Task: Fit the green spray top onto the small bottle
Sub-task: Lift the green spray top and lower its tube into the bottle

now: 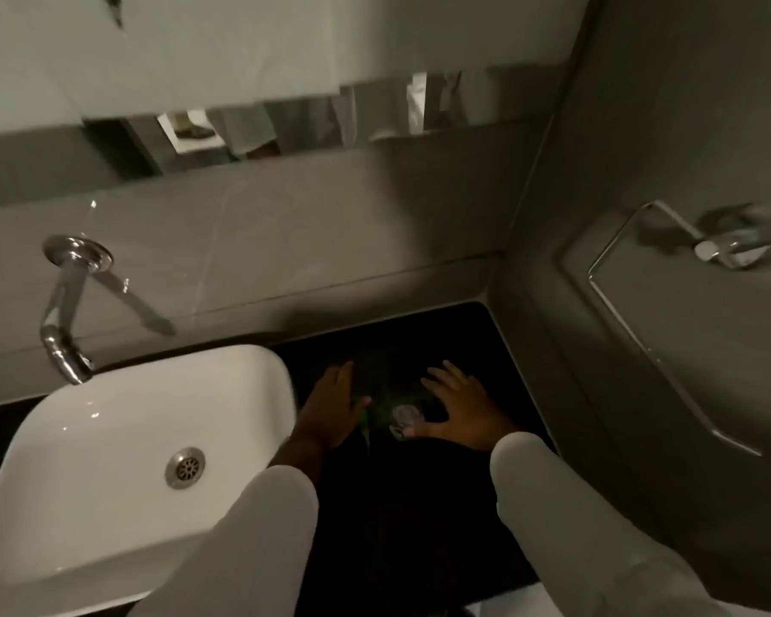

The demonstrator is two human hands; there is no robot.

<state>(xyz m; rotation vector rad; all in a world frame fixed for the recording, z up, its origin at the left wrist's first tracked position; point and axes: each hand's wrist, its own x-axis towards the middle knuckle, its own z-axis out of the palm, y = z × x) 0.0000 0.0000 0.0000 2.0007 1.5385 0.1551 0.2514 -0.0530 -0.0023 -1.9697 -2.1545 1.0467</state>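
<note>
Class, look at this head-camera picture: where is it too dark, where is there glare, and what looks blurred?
Head view: the black counter is underexposed, so the green spray top and small bottle barely show; glare glints on the tap; the towel holder looks smeared.

basin (108, 438) left on counter (419, 505) | tap (63, 313) on far wall above it | both hands (330, 407) (bottle (402, 418) between them) right of basin | towel ring (686, 260) on right wall
</note>
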